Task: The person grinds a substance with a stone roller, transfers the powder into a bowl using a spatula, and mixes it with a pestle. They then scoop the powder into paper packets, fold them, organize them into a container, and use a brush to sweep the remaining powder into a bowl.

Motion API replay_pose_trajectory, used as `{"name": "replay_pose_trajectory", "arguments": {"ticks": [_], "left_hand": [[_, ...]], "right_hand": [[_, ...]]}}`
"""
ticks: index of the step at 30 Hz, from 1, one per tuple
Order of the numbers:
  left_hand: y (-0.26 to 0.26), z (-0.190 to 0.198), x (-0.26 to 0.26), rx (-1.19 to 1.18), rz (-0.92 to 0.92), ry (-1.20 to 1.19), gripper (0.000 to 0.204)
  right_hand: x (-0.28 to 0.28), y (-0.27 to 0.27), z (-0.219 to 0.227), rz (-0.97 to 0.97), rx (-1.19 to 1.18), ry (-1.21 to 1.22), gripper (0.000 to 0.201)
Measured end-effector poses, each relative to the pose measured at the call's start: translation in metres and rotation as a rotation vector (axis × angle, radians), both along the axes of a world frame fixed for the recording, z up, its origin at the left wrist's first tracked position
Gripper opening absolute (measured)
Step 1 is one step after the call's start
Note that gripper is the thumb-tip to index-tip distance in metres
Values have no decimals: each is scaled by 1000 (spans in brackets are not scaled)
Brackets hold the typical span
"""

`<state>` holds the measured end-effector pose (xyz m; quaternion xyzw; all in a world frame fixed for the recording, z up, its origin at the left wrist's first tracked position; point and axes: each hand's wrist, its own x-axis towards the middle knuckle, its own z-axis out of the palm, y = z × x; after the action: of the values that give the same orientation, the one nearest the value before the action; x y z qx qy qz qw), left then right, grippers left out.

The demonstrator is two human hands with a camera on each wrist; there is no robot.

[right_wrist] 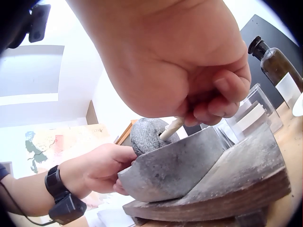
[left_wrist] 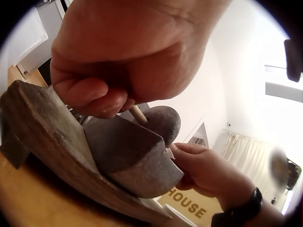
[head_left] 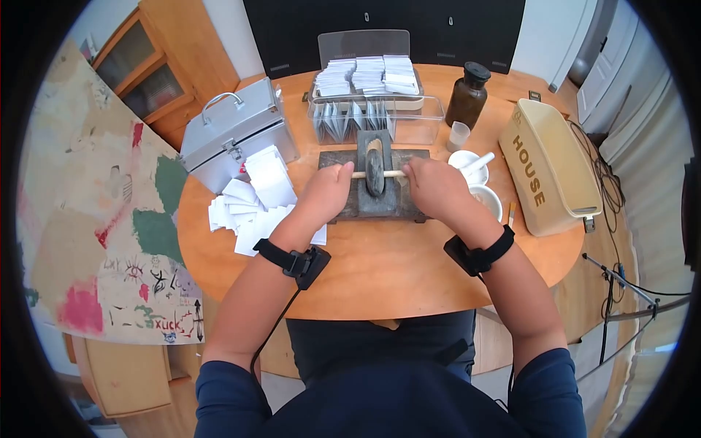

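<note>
A grey stone grinding wheel (head_left: pixel 374 175) stands upright in a boat-shaped stone trough (head_left: pixel 376 207), with a pale wooden axle rod (head_left: pixel 394 174) running through its centre. My left hand (head_left: pixel 326 193) grips the rod's left end and my right hand (head_left: pixel 439 191) grips its right end, fingers curled round it. Both wrist views show the wheel (right_wrist: pixel 146 135) set down between the trough's walls (left_wrist: pixel 128 156). Under the trough is a dark wooden base (head_left: pixel 337 158) on the table. What lies inside the trough is hidden.
On the left, white paper packets (head_left: pixel 270 179) lie beside a silver case (head_left: pixel 234 131). Clear bins (head_left: pixel 420 120) of packets stand behind the grinder. To the right are a brown bottle (head_left: pixel 466 98), a small cup (head_left: pixel 458 136), white bowls (head_left: pixel 497 201) and a cream HOUSE bin (head_left: pixel 537 160).
</note>
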<state>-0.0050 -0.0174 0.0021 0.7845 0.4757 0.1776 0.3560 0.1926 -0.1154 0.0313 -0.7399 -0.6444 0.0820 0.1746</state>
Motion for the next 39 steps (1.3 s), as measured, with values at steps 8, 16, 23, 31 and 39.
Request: {"name": "replay_pose_trajectory", "arguments": {"ticks": [8, 16, 23, 31, 39], "left_hand": [[24, -3, 13, 121, 27, -26, 53], [10, -5, 4, 132, -9, 11, 53], [2, -1, -1, 125, -8, 9, 53], [17, -3, 8, 116, 26, 5, 53], [24, -1, 14, 136, 36, -16, 57]], "right_hand": [[8, 31, -5, 8, 82, -29, 33], [2, 17, -5, 19, 98, -36, 29], [-2, 6, 2, 8, 57, -51, 27], [3, 24, -3, 18, 137, -37, 34], [3, 28, -4, -17, 92, -49, 33]]}}
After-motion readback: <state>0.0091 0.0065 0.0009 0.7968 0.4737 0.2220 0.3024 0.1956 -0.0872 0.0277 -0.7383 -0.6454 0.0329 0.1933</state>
